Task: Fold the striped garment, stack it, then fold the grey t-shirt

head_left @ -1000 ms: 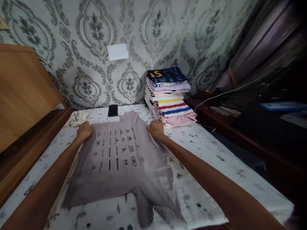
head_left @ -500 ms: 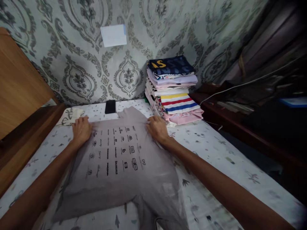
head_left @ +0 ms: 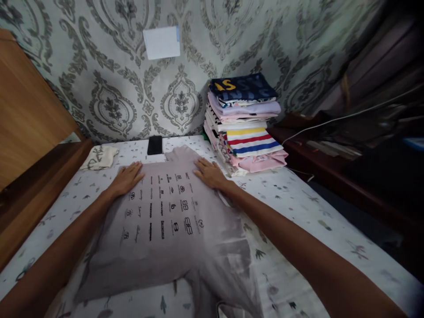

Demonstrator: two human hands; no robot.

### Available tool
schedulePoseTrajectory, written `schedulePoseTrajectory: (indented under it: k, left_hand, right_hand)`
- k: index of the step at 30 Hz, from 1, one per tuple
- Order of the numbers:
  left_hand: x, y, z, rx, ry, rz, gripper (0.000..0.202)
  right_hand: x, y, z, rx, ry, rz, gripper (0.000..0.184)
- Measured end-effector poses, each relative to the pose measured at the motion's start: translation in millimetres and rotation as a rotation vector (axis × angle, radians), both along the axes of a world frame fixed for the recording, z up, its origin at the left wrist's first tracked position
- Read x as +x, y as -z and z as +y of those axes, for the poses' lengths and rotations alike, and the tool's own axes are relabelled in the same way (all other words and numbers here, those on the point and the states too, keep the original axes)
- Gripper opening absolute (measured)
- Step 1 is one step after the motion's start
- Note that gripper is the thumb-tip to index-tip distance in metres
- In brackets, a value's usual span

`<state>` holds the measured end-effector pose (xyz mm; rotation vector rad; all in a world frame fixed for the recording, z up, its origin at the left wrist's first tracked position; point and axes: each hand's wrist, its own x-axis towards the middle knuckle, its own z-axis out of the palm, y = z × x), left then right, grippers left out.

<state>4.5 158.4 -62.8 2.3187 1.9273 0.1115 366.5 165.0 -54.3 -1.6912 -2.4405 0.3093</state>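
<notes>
A grey T-shirt (head_left: 132, 260) with rows of small black printed logos lies spread sideways on a white patterned bedsheet (head_left: 298, 265). My left hand (head_left: 127, 179) rests flat on the shirt's far left part, fingers stretched out. On the far right part, close to the sleeve that points away, my right hand (head_left: 210, 174) lies flat too, its fingers spread. Neither hand grips the cloth. The other sleeve runs towards me at the bottom of the view.
A tall stack of folded clothes (head_left: 247, 143) stands at the back right by the wall. A black phone (head_left: 155, 145) and a small folded cream cloth (head_left: 100, 158) lie at the back left. Wooden furniture (head_left: 33, 97) borders the left; a white cable (head_left: 347, 115) hangs at the right.
Both hands have gone from curled fingers at the shirt's edges to lying flat on it, slightly closer together. The view has shifted a little.
</notes>
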Motion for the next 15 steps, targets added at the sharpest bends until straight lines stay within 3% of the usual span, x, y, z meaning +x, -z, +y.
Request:
schedulePoseTrajectory:
  k: [5, 12, 15]
  left_hand:
    - [-6.9, 4.3, 3.4, 0.115, 0.007, -0.047, 0.067]
    - [-40.1, -3.6, 16.3, 0.223, -0.122, -0.054, 0.055]
    - [-48.8, -11.6, 24.0, 0.211, -0.137, -0.016, 0.043]
  right_hand:
    - [-11.4, -9.2, 33.0, 0.034, 0.101, 0.094, 0.040]
    - [-54.8, -13.2, 108.5, 0.012, 0.260, 0.135, 0.052]
    - [-63.3, -9.1, 123.6, 0.006, 0.295, 0.144, 0.036]
